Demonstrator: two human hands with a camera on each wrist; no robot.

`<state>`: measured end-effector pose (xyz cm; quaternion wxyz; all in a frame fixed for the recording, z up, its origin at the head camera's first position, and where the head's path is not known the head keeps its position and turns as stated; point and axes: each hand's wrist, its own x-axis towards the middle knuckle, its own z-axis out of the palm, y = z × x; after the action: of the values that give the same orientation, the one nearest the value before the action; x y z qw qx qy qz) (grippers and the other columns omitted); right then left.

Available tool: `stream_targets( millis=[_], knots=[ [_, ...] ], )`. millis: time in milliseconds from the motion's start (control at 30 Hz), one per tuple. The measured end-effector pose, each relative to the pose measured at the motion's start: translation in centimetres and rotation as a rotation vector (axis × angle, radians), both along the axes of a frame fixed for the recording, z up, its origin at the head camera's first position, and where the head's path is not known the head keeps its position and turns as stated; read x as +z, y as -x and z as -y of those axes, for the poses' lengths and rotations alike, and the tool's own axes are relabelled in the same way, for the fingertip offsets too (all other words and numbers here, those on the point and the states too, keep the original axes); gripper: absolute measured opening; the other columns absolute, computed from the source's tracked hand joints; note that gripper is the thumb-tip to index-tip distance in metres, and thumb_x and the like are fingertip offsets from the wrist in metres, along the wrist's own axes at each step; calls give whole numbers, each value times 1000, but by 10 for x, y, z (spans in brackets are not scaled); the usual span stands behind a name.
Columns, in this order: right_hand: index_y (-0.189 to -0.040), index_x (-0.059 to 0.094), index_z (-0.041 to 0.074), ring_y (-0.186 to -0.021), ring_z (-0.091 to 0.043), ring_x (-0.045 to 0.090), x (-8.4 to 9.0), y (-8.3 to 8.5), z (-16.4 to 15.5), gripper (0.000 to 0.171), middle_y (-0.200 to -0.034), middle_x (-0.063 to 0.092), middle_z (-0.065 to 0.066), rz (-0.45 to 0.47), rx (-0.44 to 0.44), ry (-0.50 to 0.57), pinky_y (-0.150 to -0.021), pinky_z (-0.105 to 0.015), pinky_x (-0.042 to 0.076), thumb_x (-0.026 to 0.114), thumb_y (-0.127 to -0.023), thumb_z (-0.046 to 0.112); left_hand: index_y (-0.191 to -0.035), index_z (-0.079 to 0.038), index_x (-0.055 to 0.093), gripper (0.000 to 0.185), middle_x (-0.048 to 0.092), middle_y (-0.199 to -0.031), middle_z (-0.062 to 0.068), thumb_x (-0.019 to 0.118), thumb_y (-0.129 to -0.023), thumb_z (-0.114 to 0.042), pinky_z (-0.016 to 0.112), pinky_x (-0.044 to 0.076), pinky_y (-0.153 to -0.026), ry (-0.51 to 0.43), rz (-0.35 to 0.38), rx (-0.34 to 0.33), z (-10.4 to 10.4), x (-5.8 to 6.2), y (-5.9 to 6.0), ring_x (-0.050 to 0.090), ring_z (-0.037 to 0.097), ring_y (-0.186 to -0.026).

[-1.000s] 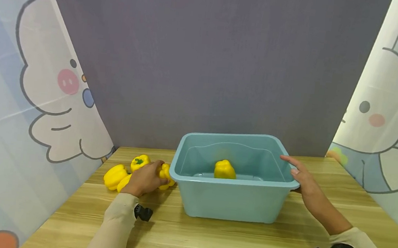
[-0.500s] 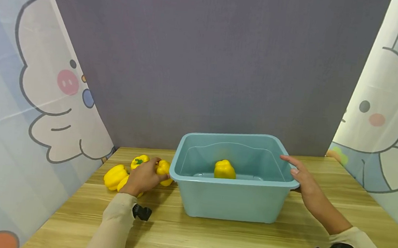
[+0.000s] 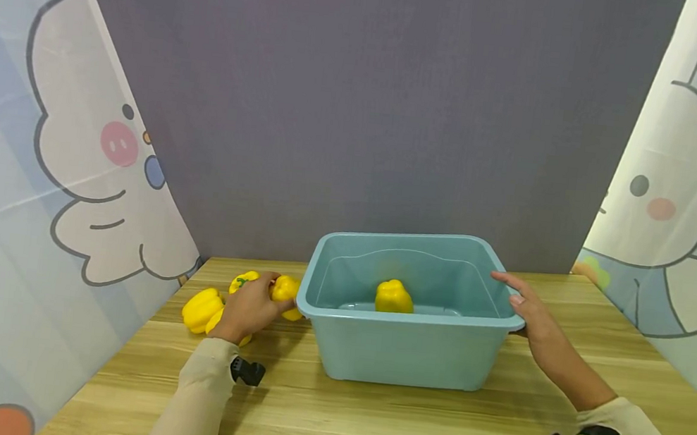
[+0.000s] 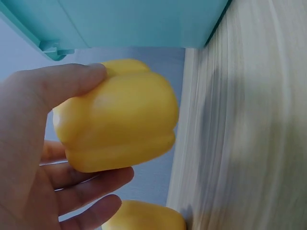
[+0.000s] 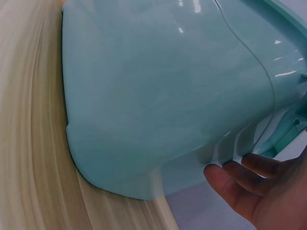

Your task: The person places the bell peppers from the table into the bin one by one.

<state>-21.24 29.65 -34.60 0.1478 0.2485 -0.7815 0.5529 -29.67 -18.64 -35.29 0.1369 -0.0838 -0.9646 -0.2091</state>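
Your left hand (image 4: 29, 158) grips a yellow bell pepper (image 4: 117, 115), thumb over the top, fingers curled underneath. Teal bin (image 4: 129, 21) sits right above it, rim corner close to your thumb. 2nd yellow pepper (image 4: 144, 216) shows at the bottom edge. Wooden tabletop (image 4: 249, 134) fills the right side, blurred.

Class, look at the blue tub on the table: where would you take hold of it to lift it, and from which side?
Grip the tub under its rolled rim at the two short ends, one hand per side. The rim juts out like a lip there, and the right hand already rests at the right end with fingers beneath it. The walls look smooth and sloped, probably slippery.
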Motion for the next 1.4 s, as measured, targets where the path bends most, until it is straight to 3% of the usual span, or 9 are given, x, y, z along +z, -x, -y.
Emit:
stream_targets(
  millis=[300, 833, 1133, 1400],
  knots=[
    [-153, 35, 16, -104, -5, 57, 0, 0, 1, 47, -145, 31, -15, 8, -14, -9, -75, -32, 53, 25, -109, 27, -142, -7, 49, 85, 61, -131, 18, 67, -84, -66, 54, 50, -90, -127, 28, 7, 3, 0, 1, 63, 33, -109],
    [-153, 36, 16, -102, -7, 58, 0, -1, 1, 46, -139, 37, -10, -16, -5, 5, -73, -31, 53, 25, -109, 25, -135, -5, 47, 89, 62, -125, 15, 63, -82, -75, 46, 51, -87, -274, 13, 15, 5, 0, 1, 61, 28, -102],
    [-147, 43, 32, -98, -7, 60, -3, 2, 2, 43, -133, 43, 2, -3, -2, 40, -71, -31, 53, 27, -108, 23, -138, -5, 45, 92, 61, -130, 17, 60, -82, -77, 48, 50, -90, -282, 8, 20, 4, -1, 2, 62, 31, -107],
    [-153, 35, 16, -102, -8, 59, -1, 0, 0, 45, -138, 39, -10, -14, -8, -7, -73, -31, 53, 24, -109, 24, -138, -10, 46, 85, 62, -127, 11, 60, -85, -75, 43, 50, -84, -314, -3, 9, 4, -1, 1, 61, 26, -99]
  ],
)
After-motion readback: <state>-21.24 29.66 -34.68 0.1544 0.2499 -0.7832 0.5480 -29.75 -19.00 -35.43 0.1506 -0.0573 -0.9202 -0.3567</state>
